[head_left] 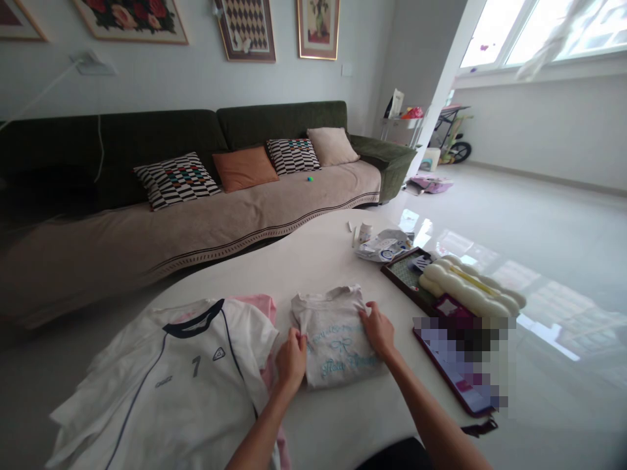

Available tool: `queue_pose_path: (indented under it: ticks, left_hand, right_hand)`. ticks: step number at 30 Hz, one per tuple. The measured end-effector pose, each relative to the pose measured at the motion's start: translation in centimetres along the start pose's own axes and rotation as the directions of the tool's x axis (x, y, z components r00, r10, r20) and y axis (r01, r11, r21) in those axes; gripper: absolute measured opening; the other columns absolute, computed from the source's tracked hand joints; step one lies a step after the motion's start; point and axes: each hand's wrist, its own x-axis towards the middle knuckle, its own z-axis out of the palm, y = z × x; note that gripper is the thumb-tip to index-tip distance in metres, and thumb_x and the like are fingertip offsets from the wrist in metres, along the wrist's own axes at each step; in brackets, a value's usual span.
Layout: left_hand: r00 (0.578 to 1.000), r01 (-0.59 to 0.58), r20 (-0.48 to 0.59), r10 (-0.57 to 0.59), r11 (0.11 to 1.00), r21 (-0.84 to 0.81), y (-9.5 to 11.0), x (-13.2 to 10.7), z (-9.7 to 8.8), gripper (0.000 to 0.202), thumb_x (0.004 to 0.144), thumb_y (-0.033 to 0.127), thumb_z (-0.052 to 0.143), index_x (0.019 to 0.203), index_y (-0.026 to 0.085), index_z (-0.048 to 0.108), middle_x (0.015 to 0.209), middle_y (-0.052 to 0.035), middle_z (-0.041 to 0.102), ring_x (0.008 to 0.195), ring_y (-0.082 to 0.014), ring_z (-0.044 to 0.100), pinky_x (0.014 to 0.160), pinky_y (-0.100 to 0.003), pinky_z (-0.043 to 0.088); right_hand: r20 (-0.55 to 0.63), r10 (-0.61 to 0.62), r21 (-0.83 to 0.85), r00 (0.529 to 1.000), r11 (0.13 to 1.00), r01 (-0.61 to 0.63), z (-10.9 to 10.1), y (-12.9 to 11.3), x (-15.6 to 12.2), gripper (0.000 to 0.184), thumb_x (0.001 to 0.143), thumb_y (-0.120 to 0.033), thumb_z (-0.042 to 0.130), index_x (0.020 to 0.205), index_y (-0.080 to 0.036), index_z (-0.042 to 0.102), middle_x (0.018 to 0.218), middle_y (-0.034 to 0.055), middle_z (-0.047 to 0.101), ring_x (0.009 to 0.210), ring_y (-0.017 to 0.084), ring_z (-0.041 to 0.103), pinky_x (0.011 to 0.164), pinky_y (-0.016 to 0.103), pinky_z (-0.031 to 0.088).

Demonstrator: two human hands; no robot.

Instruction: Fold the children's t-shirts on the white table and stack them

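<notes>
A folded light grey T-shirt with blue lettering and a bow print lies on the white table in front of me. My left hand pinches its left edge, thumb and fingers closed on the cloth. At the opposite edge my right hand has its fingers curled onto the fabric, gripping the side near the top. To the left a white jersey with a navy collar and a number is spread out over other garments. Part of a pink garment shows from under it.
On the table's right stand a tray, a cream cloud-shaped case, a partly blurred tablet-like device and a crumpled white packet. Behind the white table runs a green sofa with several cushions.
</notes>
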Motion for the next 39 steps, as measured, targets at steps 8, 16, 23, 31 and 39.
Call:
queue_pose_path:
  ticks: [8, 16, 23, 31, 39]
  left_hand:
    - [0.976, -0.129, 0.13, 0.174, 0.946, -0.296, -0.9, 0.3, -0.3, 0.065, 0.071, 0.03, 0.056, 0.131, 0.018, 0.035, 0.097, -0.0069, 0.055, 0.092, -0.0194, 0.053, 0.082, -0.027, 0.038]
    - [0.988, -0.111, 0.013, 0.152, 0.773, -0.624, 3.3, 8.3, 4.1, 0.082, 0.053, 0.017, 0.07, 0.128, 0.012, 0.038, 0.122, -0.0118, 0.047, 0.114, -0.0233, 0.042, 0.099, -0.031, 0.029]
    - [0.986, -0.165, -0.116, 0.121, 0.81, -0.563, 7.7, 14.7, 5.9, 0.074, 0.058, 0.014, 0.067, 0.126, 0.01, 0.039, 0.118, -0.015, 0.048, 0.111, -0.022, 0.044, 0.098, -0.032, 0.03]
    - [0.982, -0.184, -0.114, 0.151, 0.902, -0.39, 8.1, 12.6, 5.6, 0.08, 0.066, 0.032, 0.064, 0.135, 0.019, 0.027, 0.131, -0.0129, 0.035, 0.118, -0.0224, 0.038, 0.097, -0.031, 0.032]
    - [0.969, -0.222, 0.098, 0.227, 0.973, -0.058, 8.8, 7.5, 4.9, 0.073, 0.069, 0.041, 0.059, 0.133, 0.019, 0.033, 0.141, -0.0127, 0.023, 0.118, -0.035, 0.034, 0.094, -0.044, 0.033]
  right_hand:
    - [0.005, -0.304, -0.093, 0.953, 0.949, 0.303, 1.1, -0.8, -4.1, 0.052, 0.076, -0.043, 0.05, 0.125, -0.03, 0.043, 0.136, 0.0101, 0.03, 0.118, 0.031, 0.036, 0.092, 0.041, 0.033]
    - [0.061, -0.476, -0.02, 0.877, 0.878, 0.478, 2.1, 0.3, 7.9, 0.047, 0.075, -0.027, 0.05, 0.121, -0.015, 0.05, 0.127, 0.0123, 0.041, 0.114, 0.021, 0.043, 0.098, 0.033, 0.032]
    - [0.028, -0.582, -0.061, 0.813, 0.811, 0.582, 1.5, -0.3, 17.2, 0.042, 0.078, -0.026, 0.047, 0.118, -0.014, 0.052, 0.128, 0.0135, 0.041, 0.119, 0.025, 0.036, 0.098, 0.036, 0.031]
    - [-0.022, -0.547, -0.337, 0.837, 0.792, 0.509, 0.4, -1.6, 14.4, 0.045, 0.081, -0.042, 0.044, 0.122, -0.026, 0.048, 0.141, 0.0082, 0.025, 0.123, 0.031, 0.027, 0.093, 0.043, 0.033]
    - [0.138, -0.363, -0.348, 0.922, 0.854, 0.388, 2.3, 0.2, 9.9, 0.078, 0.073, -0.069, 0.032, 0.136, -0.024, 0.025, 0.143, 0.0156, 0.015, 0.129, 0.036, 0.013, 0.094, 0.054, 0.024]
